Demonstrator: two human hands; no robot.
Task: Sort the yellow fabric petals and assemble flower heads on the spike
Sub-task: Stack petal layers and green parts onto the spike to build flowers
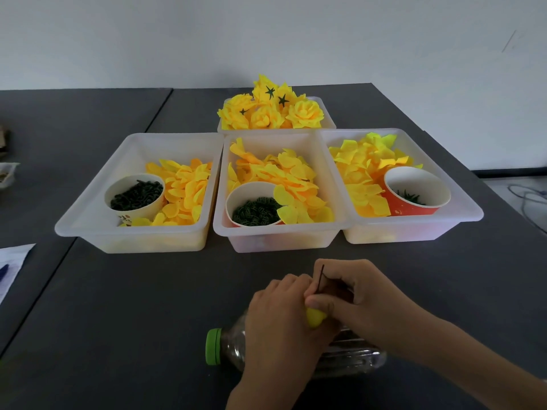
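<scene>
From the head view, three trays stand side by side, each keeping one kind of yellow petals [297,179] with a cup of green parts, and the finished flower heads [270,109] wait in the far tray [327,112]. Near the bottle [352,358], both hands come together: the right hand [361,297] pinches the thin spike [320,278], pointing up, while the left hand [278,327], fingers curled, holds a yellow petal [315,317] low on it.
</scene>
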